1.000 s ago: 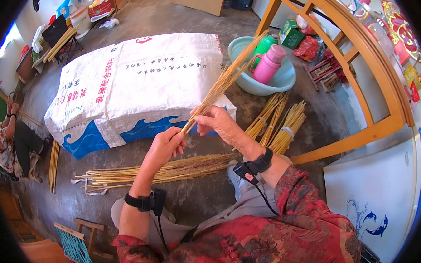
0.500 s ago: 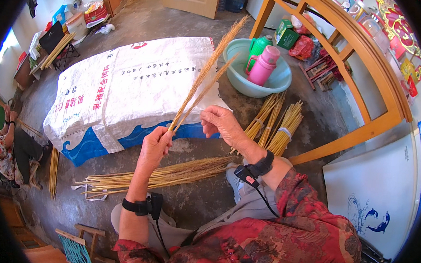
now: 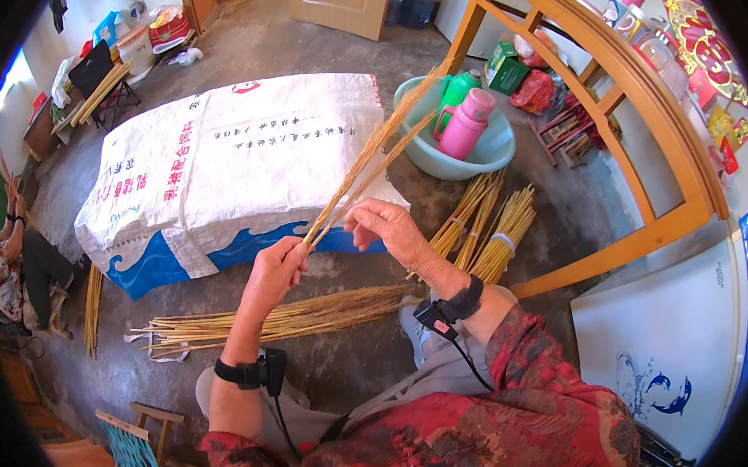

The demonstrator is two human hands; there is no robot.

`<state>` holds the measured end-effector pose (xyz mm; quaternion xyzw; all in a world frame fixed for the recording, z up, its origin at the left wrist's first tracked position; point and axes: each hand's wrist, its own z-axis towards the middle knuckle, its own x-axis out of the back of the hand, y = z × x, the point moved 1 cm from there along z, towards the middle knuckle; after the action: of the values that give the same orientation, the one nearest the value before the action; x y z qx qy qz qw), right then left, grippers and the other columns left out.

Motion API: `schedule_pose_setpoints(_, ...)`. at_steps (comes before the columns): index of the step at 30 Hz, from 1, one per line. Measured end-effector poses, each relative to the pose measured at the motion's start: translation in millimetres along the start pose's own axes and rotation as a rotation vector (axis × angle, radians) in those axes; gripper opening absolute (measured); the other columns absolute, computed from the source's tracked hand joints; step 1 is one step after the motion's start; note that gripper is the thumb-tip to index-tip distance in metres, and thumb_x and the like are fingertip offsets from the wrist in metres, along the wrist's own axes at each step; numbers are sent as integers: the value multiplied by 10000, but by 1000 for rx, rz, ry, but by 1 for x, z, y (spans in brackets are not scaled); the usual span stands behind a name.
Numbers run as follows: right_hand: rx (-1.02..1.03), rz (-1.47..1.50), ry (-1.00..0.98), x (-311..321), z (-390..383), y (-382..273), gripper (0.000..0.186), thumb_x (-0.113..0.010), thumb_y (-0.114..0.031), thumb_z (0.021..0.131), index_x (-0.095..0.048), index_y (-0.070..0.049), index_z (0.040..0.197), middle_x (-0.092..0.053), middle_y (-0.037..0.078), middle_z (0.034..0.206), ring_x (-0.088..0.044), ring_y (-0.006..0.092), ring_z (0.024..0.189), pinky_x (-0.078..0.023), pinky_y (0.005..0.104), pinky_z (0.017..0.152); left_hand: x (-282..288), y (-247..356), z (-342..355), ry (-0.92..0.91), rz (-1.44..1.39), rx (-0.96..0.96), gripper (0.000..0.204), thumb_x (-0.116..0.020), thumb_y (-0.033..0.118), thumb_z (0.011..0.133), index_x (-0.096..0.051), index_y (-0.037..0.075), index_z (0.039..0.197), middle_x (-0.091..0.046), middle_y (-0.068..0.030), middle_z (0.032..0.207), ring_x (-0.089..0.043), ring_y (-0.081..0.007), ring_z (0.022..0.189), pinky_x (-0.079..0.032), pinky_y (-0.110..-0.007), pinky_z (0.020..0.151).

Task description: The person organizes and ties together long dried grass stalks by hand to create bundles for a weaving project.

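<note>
My left hand point(image 3: 277, 267) is closed round the lower ends of two feathery, straw-coloured grass plumes point(image 3: 363, 158). They slant up and away to the right, one longer and fuller than the other. Just right of their stalks, my right hand point(image 3: 387, 234) has its fingers curled in with thumb and forefinger close together. Whatever it may pinch is hidden or too thin to see. Beyond my hands, a white woven sack point(image 3: 267, 173) with a blue wave border covers a low, flat-topped block. Below them a loose pile of plumed stalks point(image 3: 272, 319) lies on the floor.
Tied stalk bundles point(image 3: 502, 240) lie at the right, beside a pale blue basin point(image 3: 497, 151) holding a green flask point(image 3: 457, 98) and a pink flask point(image 3: 466, 127). A wooden frame point(image 3: 632, 154) stands farther right. Another person point(image 3: 25, 266) sits at far left.
My right hand has shifted slightly left and down, nearer the stalks. My left hand has dropped a little to the right, and the plumes now lean farther right, over the basin's edge.
</note>
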<state>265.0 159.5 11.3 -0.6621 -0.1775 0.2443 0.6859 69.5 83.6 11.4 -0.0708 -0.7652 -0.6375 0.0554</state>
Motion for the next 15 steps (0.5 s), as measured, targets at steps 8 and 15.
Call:
schedule_pose_setpoints(8, -135, -10, -89, 4, 0, 6, 387, -428, -347, 889, -527, -12, 1056, -582, 60, 837, -560, 106, 663, -482, 228, 569, -1, -4, 0, -46, -38, -39, 250, -415, 218, 905, -566, 22, 875, -465, 25, 609, -385, -30, 473, -310, -177, 420)
schedule_pose_setpoints(15, -158, 95, -37, -13, -2, 7, 437, -467, -424, 854, -533, -8, 969, -565, 74, 850, -561, 107, 658, -484, 224, 556, -14, -11, 0, -142, -23, 24, 272, -406, 257, 911, -578, 48, 885, -465, 38, 614, -391, -19, 480, -308, -167, 418)
